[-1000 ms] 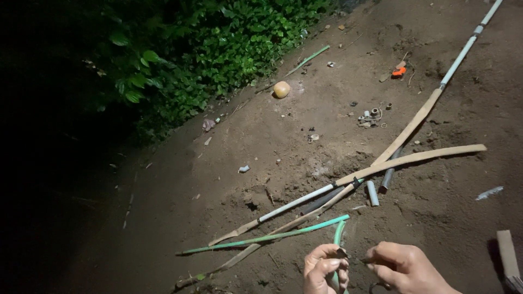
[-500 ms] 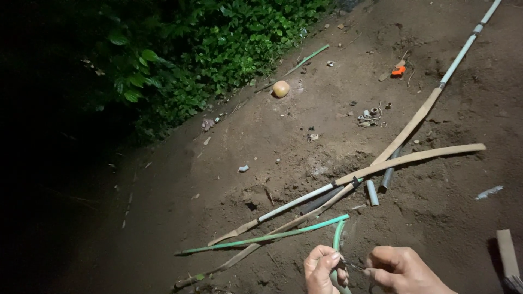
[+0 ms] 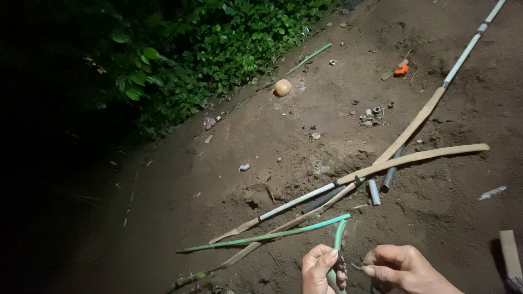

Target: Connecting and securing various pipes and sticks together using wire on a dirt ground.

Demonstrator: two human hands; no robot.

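Note:
My left hand (image 3: 321, 268) is at the bottom of the head view, closed around a short curved green tube (image 3: 339, 239) that rises from my fist. My right hand (image 3: 400, 267) is beside it, fingers pinched together near the left hand; what it pinches is too small to tell. A long thin green strip (image 3: 267, 236) lies on the dirt just beyond my hands, running left. Tan flat strips (image 3: 414, 158) and white pipe sections (image 3: 297, 202) cross the ground above it.
Bare brown soil slopes up to dense green plants (image 3: 218, 43) at the upper left, dark beyond. A round yellowish ball (image 3: 283, 87), an orange scrap (image 3: 401, 70), small fittings (image 3: 373, 114), grey pipe stubs (image 3: 373, 191) and a wooden piece (image 3: 510, 256) lie about.
My two hands have drawn slightly closer together around the green tube. The things on the ground have not moved.

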